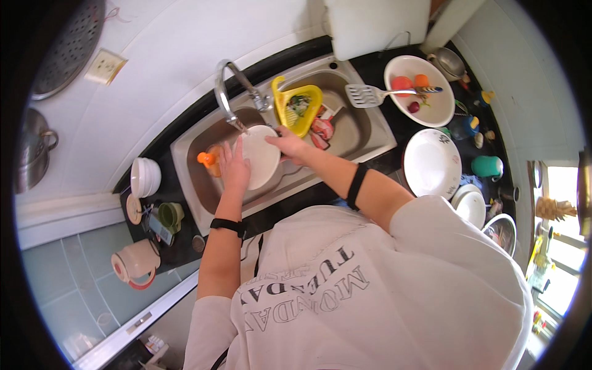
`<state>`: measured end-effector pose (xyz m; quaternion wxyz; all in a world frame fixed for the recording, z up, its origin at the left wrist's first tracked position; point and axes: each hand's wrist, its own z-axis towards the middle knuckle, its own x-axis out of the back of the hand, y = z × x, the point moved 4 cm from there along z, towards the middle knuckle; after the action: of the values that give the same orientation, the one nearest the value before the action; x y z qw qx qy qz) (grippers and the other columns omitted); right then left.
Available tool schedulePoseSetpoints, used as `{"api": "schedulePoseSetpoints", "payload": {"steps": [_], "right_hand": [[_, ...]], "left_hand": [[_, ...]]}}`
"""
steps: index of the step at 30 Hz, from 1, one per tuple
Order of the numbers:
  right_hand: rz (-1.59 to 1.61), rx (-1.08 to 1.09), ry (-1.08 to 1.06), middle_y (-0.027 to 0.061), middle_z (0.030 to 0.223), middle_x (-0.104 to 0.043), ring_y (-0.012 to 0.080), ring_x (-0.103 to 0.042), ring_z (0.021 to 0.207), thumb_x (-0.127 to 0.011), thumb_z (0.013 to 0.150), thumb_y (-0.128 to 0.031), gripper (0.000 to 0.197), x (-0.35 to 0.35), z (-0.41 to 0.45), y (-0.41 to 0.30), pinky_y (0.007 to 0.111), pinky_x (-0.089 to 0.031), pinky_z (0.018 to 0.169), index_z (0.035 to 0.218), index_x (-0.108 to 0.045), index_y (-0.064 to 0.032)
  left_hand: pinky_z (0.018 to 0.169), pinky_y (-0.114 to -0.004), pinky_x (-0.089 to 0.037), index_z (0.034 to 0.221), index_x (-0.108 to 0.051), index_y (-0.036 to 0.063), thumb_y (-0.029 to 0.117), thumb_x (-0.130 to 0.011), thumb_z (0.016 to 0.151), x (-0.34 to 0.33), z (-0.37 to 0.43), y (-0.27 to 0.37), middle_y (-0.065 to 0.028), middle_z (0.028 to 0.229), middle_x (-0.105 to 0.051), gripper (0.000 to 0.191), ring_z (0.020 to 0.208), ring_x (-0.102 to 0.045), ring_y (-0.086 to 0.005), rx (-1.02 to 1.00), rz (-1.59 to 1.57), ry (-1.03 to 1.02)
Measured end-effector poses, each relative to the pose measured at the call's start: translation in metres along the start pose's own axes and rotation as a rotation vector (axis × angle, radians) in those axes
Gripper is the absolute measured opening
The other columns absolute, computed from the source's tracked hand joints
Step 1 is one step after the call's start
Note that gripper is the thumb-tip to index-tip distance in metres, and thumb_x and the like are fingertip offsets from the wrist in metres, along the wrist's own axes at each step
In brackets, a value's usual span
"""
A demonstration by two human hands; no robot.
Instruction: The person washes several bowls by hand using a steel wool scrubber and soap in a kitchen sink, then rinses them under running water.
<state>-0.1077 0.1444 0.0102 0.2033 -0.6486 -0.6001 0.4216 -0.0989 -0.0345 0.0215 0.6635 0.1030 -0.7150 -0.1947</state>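
A white plate (260,159) is held tilted over the left basin of the steel sink (185,185), below the curved chrome faucet (224,92). My left hand (234,166) lies against the plate's left face with its fingers spread. At the upper right rim, my right hand (291,144) grips the plate. An orange-capped bottle (209,159) is in the basin, left of my left hand. A yellow strainer basket (305,125) holding food scraps rests at the divider, with red and white packaging (322,130) beside it in the right basin.
A slotted metal turner (365,95) reaches from a white bowl (395,111) of vegetables over the sink's right edge. A large white dish (432,162) and smaller bowls (471,208) stand on the right counter. At left are stacked white bowls (145,177), a green cup (170,216) and a pink kettle (136,261).
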Motion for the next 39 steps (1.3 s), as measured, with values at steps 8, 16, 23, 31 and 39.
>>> {"api": "schedulePoseSetpoints", "payload": {"steps": [8,16,23,31,39], "right_hand": [[-0.020,0.084,0.246,0.0151,0.097,-0.058,0.0212,-0.060,0.076,-0.063,0.078,-0.032,0.060,0.017,0.010,0.020,0.032,-0.051,0.052,0.124,-0.037,-0.0022],[-0.114,0.142,0.255,0.0176,0.106,-0.056,0.0252,-0.061,0.084,-0.062,0.080,-0.031,0.059,0.009,0.009,0.014,0.036,-0.053,0.059,0.125,-0.037,-0.0032],[-0.150,0.027,0.243,0.0185,0.102,-0.059,0.0280,-0.064,0.077,-0.059,0.080,-0.032,0.059,0.016,0.006,0.002,0.037,-0.055,0.048,0.126,-0.038,-0.0018],[-0.097,-0.080,0.085,0.0167,0.108,-0.055,0.0288,-0.059,0.091,-0.057,0.082,-0.038,0.056,0.006,0.020,-0.018,0.045,-0.054,0.057,0.123,-0.040,-0.0053],[-0.615,0.595,0.338,0.0220,0.110,-0.051,0.0383,-0.046,0.107,-0.047,0.087,-0.032,0.044,-0.036,0.004,-0.028,0.043,-0.035,0.096,0.119,-0.046,-0.0011]], "left_hand": [[0.108,-0.045,-0.016,0.135,-0.030,0.0023,0.032,-0.038,0.091,-0.047,0.018,0.063,-0.0201,0.141,-0.027,0.054,0.133,-0.020,-0.0317,-0.237,-0.226,-0.332],[0.106,-0.038,-0.022,0.133,-0.036,0.0042,0.036,-0.033,0.093,-0.036,0.007,0.034,-0.0172,0.138,-0.035,0.052,0.129,-0.029,-0.0335,-0.378,-0.198,-0.267],[0.103,-0.040,-0.029,0.133,-0.038,0.0070,0.026,-0.055,0.084,0.007,-0.038,0.074,-0.0185,0.128,-0.046,0.055,0.118,-0.043,-0.0313,-0.498,-0.110,-0.401],[0.072,-0.033,-0.047,0.099,-0.063,0.0062,0.013,-0.063,0.077,0.016,-0.046,0.027,-0.0116,0.087,-0.064,0.023,0.077,-0.061,-0.0207,-0.139,-0.345,-0.229],[0.074,-0.025,-0.045,0.100,-0.059,-0.0013,0.008,-0.058,0.082,0.025,-0.031,0.026,-0.0033,0.092,-0.063,0.020,0.083,-0.059,-0.0127,0.305,-1.115,-0.209]]}}
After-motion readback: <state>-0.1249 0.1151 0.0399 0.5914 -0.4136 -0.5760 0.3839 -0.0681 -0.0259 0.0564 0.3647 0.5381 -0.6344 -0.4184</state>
